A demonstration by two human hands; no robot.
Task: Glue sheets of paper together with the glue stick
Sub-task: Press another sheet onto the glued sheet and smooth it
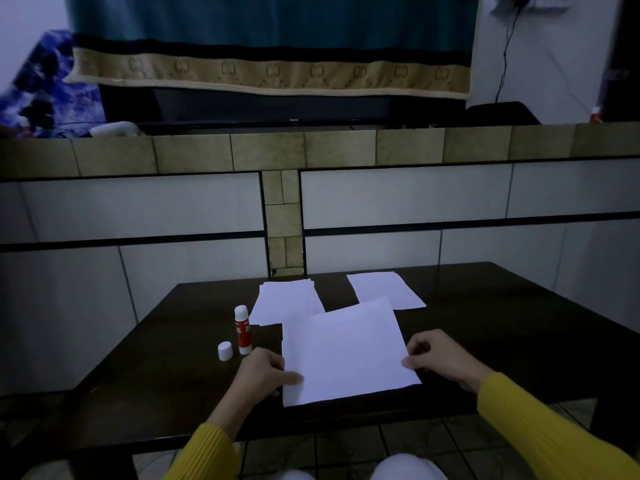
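White sheets of paper [346, 351] lie on a dark brown table [485, 306], beside a red glue stick [242, 330] with white cap [225, 350], near yellow ribbed sleeves [540, 424]

White sheet [343, 351] flat; uncapped glue stick [242, 330] upright.

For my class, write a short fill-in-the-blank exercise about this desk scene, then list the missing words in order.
1. The left hand and right hand hold one sheet of ____ by its side edges.
2. The glue stick stands upright with its ____ taken off.
3. The white cap sits to the ____ of the glue stick.
4. The sleeves are ____ in colour.

Missing words: paper; cap; left; yellow
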